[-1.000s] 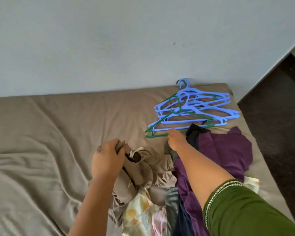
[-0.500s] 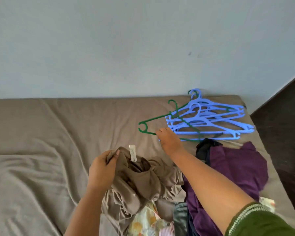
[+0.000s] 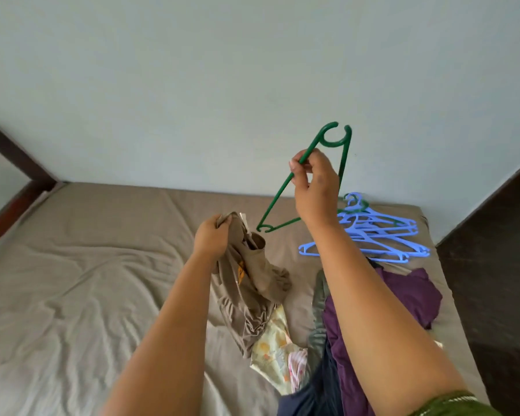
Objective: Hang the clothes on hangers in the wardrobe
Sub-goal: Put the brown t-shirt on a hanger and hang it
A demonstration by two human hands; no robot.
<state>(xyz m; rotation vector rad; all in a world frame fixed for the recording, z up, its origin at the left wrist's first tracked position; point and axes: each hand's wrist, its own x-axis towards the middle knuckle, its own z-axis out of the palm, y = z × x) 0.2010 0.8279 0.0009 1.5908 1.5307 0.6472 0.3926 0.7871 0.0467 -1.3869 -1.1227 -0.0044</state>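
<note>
The right hand (image 3: 314, 187) is raised above the bed (image 3: 87, 265), fingers and thumb pinched round one arm of a green plastic hanger (image 3: 285, 187), which tilts in the air with its hook uppermost against the pale wall (image 3: 222, 70). The left hand (image 3: 212, 238) grips the bunched top edge of a taupe garment (image 3: 252, 289), probably near the neckline, since a small label shows there, though the folds hide the exact spot; the rest of the cloth trails down onto the bed. Nothing is on a hanger yet, so the task looks barely begun: this first garment must still be threaded onto the green hanger and carried to a wardrobe that is not in view. At the far right corner of the bed lies the stack of blue hangers (image 3: 370, 235), and nearer the person than that stack waits a purple garment (image 3: 403, 298) with a floral-print cloth (image 3: 276, 346) beside it.
</note>
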